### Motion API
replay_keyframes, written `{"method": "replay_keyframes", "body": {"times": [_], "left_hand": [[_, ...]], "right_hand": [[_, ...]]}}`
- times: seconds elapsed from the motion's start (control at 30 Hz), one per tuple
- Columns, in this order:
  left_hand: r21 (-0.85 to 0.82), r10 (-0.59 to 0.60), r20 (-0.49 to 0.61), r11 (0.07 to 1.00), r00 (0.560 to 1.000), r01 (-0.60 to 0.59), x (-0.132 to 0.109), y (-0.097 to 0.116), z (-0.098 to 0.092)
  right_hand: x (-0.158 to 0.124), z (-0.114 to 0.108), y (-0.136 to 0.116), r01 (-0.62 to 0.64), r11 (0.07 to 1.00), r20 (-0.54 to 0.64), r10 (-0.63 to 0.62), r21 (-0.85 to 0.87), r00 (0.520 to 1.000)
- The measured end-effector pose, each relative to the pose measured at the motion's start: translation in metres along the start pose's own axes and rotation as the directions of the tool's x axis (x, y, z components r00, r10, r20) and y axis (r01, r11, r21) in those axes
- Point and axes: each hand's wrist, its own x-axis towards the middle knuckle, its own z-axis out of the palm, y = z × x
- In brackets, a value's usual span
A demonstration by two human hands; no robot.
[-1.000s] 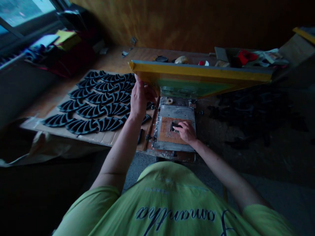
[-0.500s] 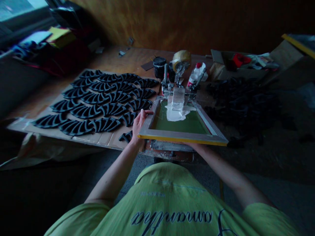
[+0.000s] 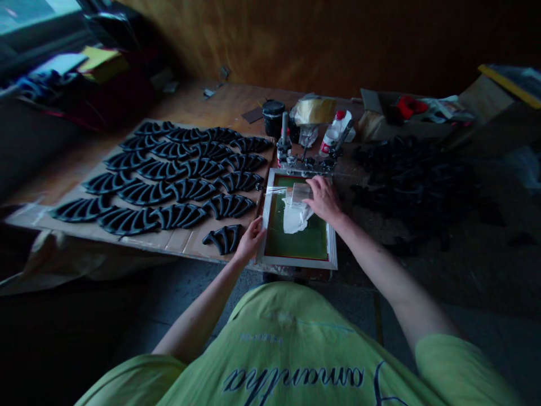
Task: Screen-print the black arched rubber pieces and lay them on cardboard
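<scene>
A screen printing frame (image 3: pixel 296 261) with a silver rim and green mesh lies flat at the table's front edge. White ink (image 3: pixel 295 221) is spread in an uneven patch on the mesh. My left hand (image 3: pixel 252 237) grips the frame's left side near its lower corner, thumb and fingers closed at the rim. Over the mesh, my right hand (image 3: pixel 323 197) has its fingers closed on the right end of a squeegee (image 3: pixel 300 193), a pale block standing at the top of the ink. Whatever lies beneath the screen is hidden.
Rows of black curved, ribbed parts (image 3: pixel 143 189) cover a cardboard sheet (image 3: pixel 177 239) on the left. Clamp posts (image 3: pixel 284 129) stand behind the frame, near a black tub (image 3: pixel 273 115), tape (image 3: pixel 315 110) and a bottle (image 3: pixel 333 135). A dark heap (image 3: pixel 414 186) and an open box (image 3: pixel 376 121) are right.
The screen has swung down from a raised tilt to lying flat. My right hand has moved from under its front edge to the squeegee; my left hand has lowered with the frame.
</scene>
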Motion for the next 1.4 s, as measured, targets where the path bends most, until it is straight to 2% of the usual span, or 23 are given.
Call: {"method": "replay_keyframes", "body": {"times": [0.07,0.13,0.2,0.33,0.5,0.67,0.77,0.83,0.93,1.03,1.1,1.17,1.3,1.4], "left_hand": [[0.028,-0.014,0.011,1.000,1.000,0.014,0.002,-0.002,0.000],[0.042,-0.025,0.011,0.999,1.000,0.024,0.004,-0.002,-0.001],[0.041,-0.030,0.005,0.999,1.000,0.029,0.004,-0.003,0.000],[0.008,-0.031,0.010,1.000,0.999,0.030,0.002,-0.003,0.002],[-0.001,-0.053,0.000,0.999,0.999,0.053,0.000,0.000,0.004],[0.042,-0.037,-0.002,0.998,0.999,0.037,0.000,0.001,0.002],[0.047,-0.038,0.023,0.998,0.999,0.037,0.000,0.000,0.001],[0.040,-0.036,0.042,0.999,0.998,0.034,0.001,-0.002,0.001],[0.048,-0.014,0.058,0.999,0.998,0.011,0.001,-0.005,0.000],[0.087,-0.010,0.052,0.996,0.999,0.006,0.001,-0.005,0.000],[0.100,-0.008,0.040,0.995,0.999,0.004,0.001,-0.003,0.001],[0.098,0.002,0.029,0.995,1.000,-0.005,-0.001,0.000,0.002],[0.056,0.008,0.014,0.998,1.000,-0.008,-0.004,0.005,0.004],[-0.014,-0.007,0.019,1.000,1.000,0.008,-0.006,0.007,0.005]], "right_hand": [[0.005,0.004,-0.015,0.012,0.999,0.138,-0.006,-0.041,0.990],[0.004,0.003,-0.018,0.012,0.999,0.256,-0.002,-0.038,0.967],[0.000,0.000,-0.014,0.014,0.999,0.298,-0.003,-0.033,0.955],[-0.017,-0.004,-0.012,-0.005,0.994,0.244,0.033,-0.112,0.969],[-0.035,0.002,-0.035,0.005,0.992,0.289,0.031,-0.123,0.957],[-0.018,0.007,-0.044,0.006,0.998,0.270,0.011,-0.062,0.963],[-0.010,0.011,-0.040,0.063,0.996,0.226,-0.048,-0.059,0.973],[-0.016,0.014,-0.038,0.113,0.992,0.235,-0.098,-0.050,0.967],[-0.039,0.015,-0.035,0.201,0.980,0.261,-0.193,-0.004,0.946],[-0.059,0.008,-0.029,0.324,0.943,0.297,-0.332,0.079,0.895],[-0.061,0.002,-0.024,0.375,0.918,0.335,-0.397,0.131,0.855],[-0.053,-0.003,-0.021,0.368,0.917,0.366,-0.399,0.155,0.841],[-0.040,0.001,-0.025,0.270,0.960,0.293,-0.280,0.075,0.914],[-0.056,0.008,-0.029,0.290,0.956,0.249,-0.292,0.046,0.923]]}}
